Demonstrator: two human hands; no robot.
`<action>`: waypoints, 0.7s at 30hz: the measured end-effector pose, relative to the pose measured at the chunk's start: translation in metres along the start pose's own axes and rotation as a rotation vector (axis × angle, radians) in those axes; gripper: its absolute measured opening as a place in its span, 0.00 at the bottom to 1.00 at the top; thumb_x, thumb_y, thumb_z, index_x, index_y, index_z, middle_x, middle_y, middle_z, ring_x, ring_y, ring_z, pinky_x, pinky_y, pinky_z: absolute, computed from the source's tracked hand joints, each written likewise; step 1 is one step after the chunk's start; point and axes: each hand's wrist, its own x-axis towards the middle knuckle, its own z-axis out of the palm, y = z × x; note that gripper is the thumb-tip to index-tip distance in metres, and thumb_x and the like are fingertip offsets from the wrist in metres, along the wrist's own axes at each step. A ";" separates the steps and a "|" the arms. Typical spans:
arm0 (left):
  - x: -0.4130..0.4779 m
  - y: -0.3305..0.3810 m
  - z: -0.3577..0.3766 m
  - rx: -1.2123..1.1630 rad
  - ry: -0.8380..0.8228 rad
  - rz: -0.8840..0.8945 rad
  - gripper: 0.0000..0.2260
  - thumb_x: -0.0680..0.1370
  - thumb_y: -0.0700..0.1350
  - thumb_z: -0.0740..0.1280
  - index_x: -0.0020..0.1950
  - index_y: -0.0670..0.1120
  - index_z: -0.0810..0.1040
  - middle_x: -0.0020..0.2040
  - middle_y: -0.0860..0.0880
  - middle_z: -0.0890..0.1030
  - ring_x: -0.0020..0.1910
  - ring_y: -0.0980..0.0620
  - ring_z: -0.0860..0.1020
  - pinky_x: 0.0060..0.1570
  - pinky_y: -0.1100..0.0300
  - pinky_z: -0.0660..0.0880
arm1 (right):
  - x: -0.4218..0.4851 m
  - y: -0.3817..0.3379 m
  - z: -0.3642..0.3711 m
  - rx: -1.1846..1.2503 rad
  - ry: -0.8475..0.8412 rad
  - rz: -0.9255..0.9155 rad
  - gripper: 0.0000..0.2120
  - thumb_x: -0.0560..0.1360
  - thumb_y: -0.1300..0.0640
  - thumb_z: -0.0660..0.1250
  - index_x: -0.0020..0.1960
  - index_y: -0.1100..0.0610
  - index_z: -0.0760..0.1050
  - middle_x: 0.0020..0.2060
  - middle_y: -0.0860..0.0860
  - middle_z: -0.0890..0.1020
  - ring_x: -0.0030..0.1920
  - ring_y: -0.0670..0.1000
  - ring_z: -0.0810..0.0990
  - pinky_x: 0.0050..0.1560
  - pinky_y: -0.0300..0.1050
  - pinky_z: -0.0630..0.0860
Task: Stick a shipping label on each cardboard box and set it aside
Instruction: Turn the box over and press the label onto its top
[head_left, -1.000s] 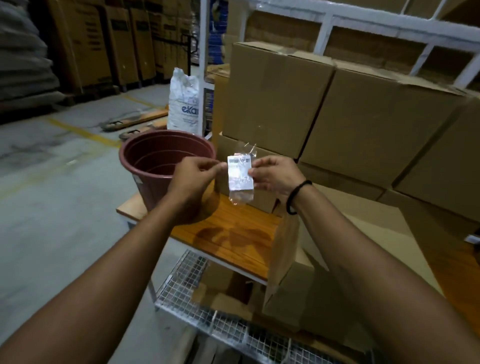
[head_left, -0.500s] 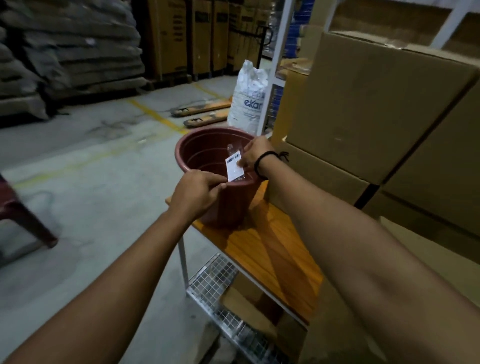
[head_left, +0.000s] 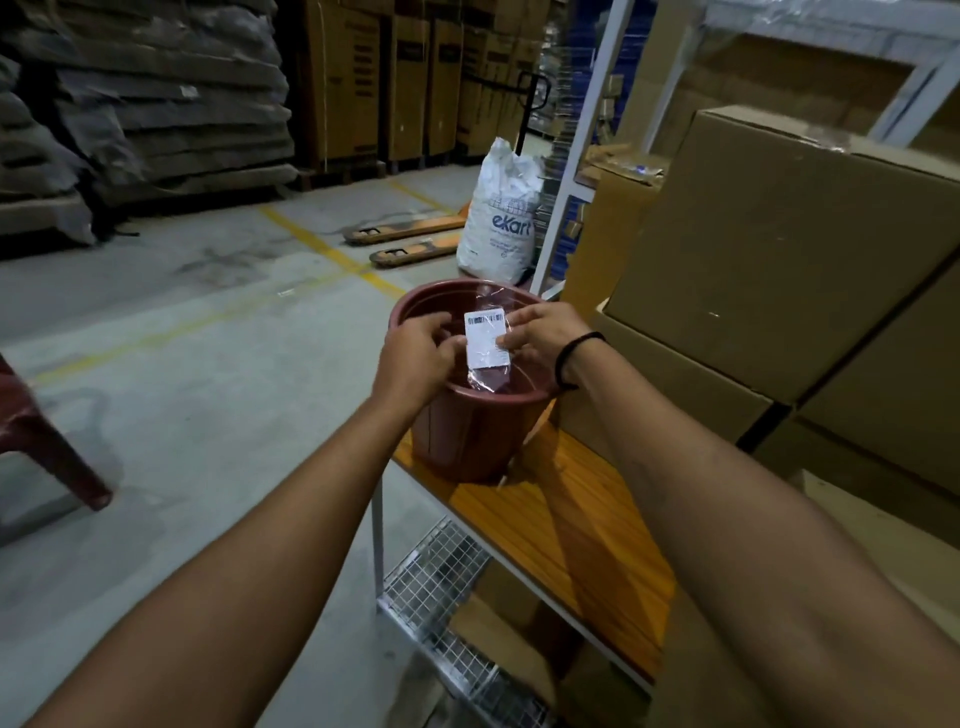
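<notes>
Above the maroon bucket (head_left: 470, 441), left grip (head_left: 415, 358) and right grip (head_left: 543, 338) each pinch the film-wrapped shipping label (head_left: 487, 340)

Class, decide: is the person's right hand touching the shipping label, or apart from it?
Touching. The head view shows the right hand pinching the right edge of the shipping label between fingertips and thumb, above the bucket.

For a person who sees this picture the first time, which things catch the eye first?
First the white shipping label in the middle, pinched between the left hand and the right hand above a maroon bucket on the wooden table. Then the big cardboard boxes stacked at the right, and the white sack on the floor beyond.
</notes>
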 end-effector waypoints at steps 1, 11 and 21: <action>0.006 0.004 -0.001 -0.054 -0.012 -0.055 0.23 0.76 0.46 0.72 0.70 0.43 0.74 0.54 0.46 0.84 0.53 0.51 0.80 0.51 0.66 0.70 | -0.004 -0.002 -0.001 0.068 -0.014 0.006 0.13 0.69 0.76 0.69 0.51 0.65 0.74 0.46 0.61 0.82 0.43 0.57 0.84 0.40 0.46 0.82; 0.044 0.007 0.000 -0.078 -0.064 -0.113 0.27 0.66 0.41 0.78 0.65 0.49 0.79 0.50 0.47 0.85 0.48 0.50 0.82 0.52 0.53 0.80 | -0.005 0.006 -0.021 -0.043 0.124 0.046 0.20 0.70 0.67 0.74 0.59 0.59 0.74 0.49 0.57 0.82 0.46 0.55 0.84 0.46 0.52 0.83; 0.049 0.017 0.014 0.327 -0.301 0.144 0.44 0.71 0.41 0.75 0.80 0.45 0.52 0.52 0.42 0.83 0.55 0.43 0.80 0.53 0.46 0.78 | -0.006 -0.027 0.008 -1.571 0.114 -0.716 0.09 0.74 0.49 0.67 0.53 0.42 0.78 0.50 0.46 0.79 0.61 0.52 0.71 0.64 0.54 0.60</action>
